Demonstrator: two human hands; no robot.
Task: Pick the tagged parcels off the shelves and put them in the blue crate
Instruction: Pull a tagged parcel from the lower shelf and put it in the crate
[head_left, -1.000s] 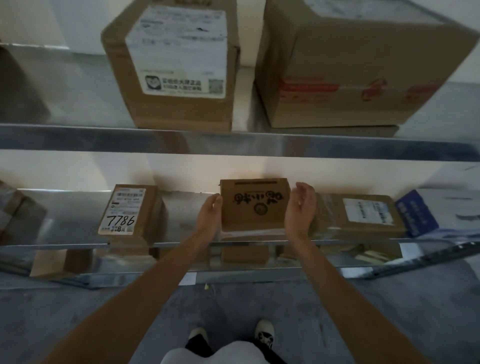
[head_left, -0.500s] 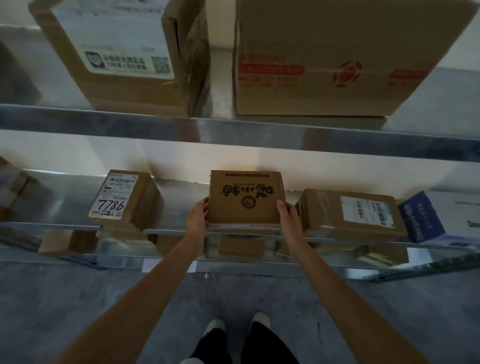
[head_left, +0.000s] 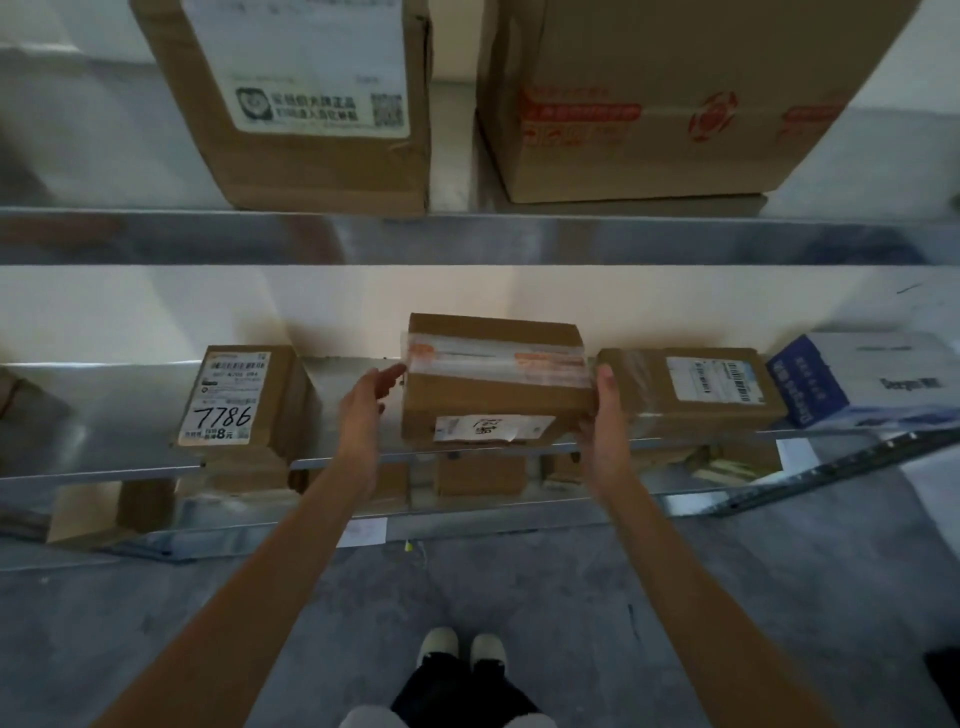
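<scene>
A brown cardboard parcel (head_left: 493, 395) sits tilted at the front of the middle shelf (head_left: 104, 473). Its taped face points up and a small white tag (head_left: 488, 428) shows on the side facing me. My right hand (head_left: 600, 421) grips its right end, thumb up along the side and fingers under the edge. My left hand (head_left: 363, 410) is held flat beside its left end, with straight fingertips at the top-left corner. The blue crate is not in view.
On the same shelf stand a parcel labelled 7786 (head_left: 280, 395) at left, a taped parcel (head_left: 649, 400) close on the right, then a blue-and-white box (head_left: 857, 379). Two large cartons (head_left: 311, 156) (head_left: 649, 145) stand on the upper shelf (head_left: 519, 241). Small boxes (head_left: 480, 475) lie on the lowest shelf.
Both hands closed onto the parcel's ends, then it was turned over. The printed face is gone, and the taped face and tag now show. My left hand has loosened off its end.
</scene>
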